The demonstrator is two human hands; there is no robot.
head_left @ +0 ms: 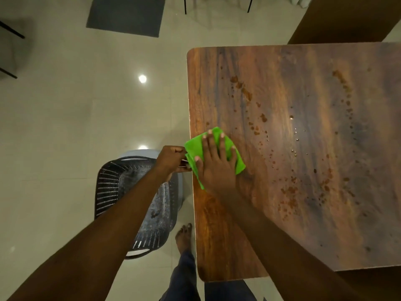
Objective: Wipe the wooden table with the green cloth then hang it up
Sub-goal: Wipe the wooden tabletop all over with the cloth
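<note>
A folded green cloth (pixel 193 148) lies at the left edge of the wooden table (pixel 293 148). My right hand (pixel 214 164) presses flat on top of it with fingers spread. My left hand (pixel 171 159) is at the table's edge, fingers curled, pinching the cloth's overhanging left corner. Brown stains and water droplets (pixel 288 194) are scattered across the tabletop to the right of the cloth.
A dark perforated plastic basket (pixel 121 192) stands on the tiled floor just left of the table, under my left arm. My bare foot (pixel 184 235) is beside the table edge. A grey mat (pixel 125 16) lies farther away on the floor.
</note>
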